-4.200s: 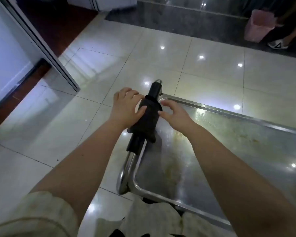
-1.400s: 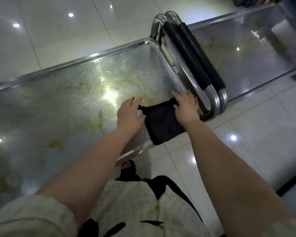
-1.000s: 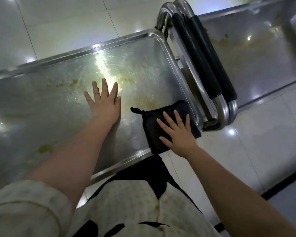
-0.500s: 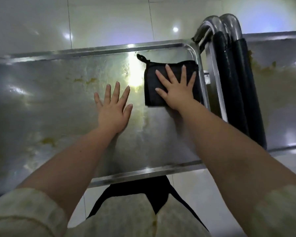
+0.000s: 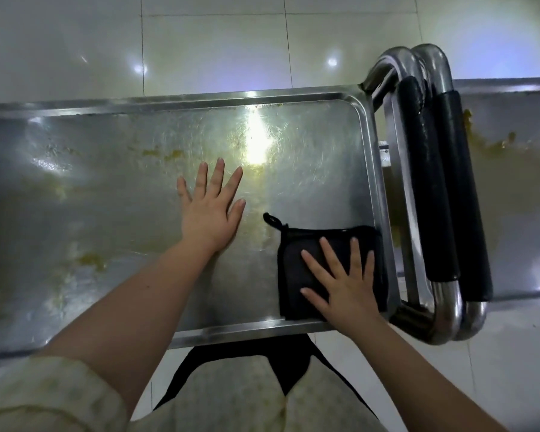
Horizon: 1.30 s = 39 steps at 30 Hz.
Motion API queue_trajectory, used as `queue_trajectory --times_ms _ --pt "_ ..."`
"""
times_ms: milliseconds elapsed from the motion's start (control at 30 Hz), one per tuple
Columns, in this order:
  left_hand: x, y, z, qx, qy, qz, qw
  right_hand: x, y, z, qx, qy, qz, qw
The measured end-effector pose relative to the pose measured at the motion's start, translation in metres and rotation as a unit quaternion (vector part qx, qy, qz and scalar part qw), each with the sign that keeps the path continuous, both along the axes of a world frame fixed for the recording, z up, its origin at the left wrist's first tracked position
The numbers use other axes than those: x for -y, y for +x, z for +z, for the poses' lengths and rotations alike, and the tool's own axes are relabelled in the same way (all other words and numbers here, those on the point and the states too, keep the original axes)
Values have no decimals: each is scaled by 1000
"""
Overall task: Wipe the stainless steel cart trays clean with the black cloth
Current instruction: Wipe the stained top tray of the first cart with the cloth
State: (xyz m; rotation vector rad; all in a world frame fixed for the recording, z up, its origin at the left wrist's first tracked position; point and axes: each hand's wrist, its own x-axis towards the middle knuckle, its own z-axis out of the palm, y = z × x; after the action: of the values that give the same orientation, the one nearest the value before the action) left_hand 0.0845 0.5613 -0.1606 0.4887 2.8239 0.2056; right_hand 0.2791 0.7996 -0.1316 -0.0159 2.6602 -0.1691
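A stainless steel cart tray (image 5: 106, 194) lies across the view, smeared with yellowish stains on its left and middle. The folded black cloth (image 5: 296, 269) lies in the tray's near right corner, its small loop pointing up-left. My right hand (image 5: 343, 285) presses flat on the cloth with straight, spread fingers. My left hand (image 5: 211, 210) rests flat on the bare tray to the left of the cloth, fingers spread. A second stained tray (image 5: 512, 169) lies to the right, beyond the handles.
Two steel cart handles (image 5: 443, 310) with black foam grips (image 5: 430, 198) stand between the two trays, right beside the cloth. Glossy pale floor tiles (image 5: 215, 45) lie beyond the trays. My light-coloured clothing fills the bottom of the view.
My right hand has slid the cloth from the tray's far right corner toward me to the near right corner. My left hand stays flat on the tray.
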Motion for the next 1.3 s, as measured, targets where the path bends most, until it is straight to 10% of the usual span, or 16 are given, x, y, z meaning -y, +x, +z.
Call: queue_trajectory --times_ms 333,800,1300 --pt "0 2 -4 -21 16 6 1000 -20 -279 -7 -57 15 -67 996" --pt "-2 3 -1 -12 15 5 1000 3 11 -2 1 11 -34 999" --pt "-2 4 -2 -15 20 14 1000 -35 -252 -4 -43 15 -126 991"
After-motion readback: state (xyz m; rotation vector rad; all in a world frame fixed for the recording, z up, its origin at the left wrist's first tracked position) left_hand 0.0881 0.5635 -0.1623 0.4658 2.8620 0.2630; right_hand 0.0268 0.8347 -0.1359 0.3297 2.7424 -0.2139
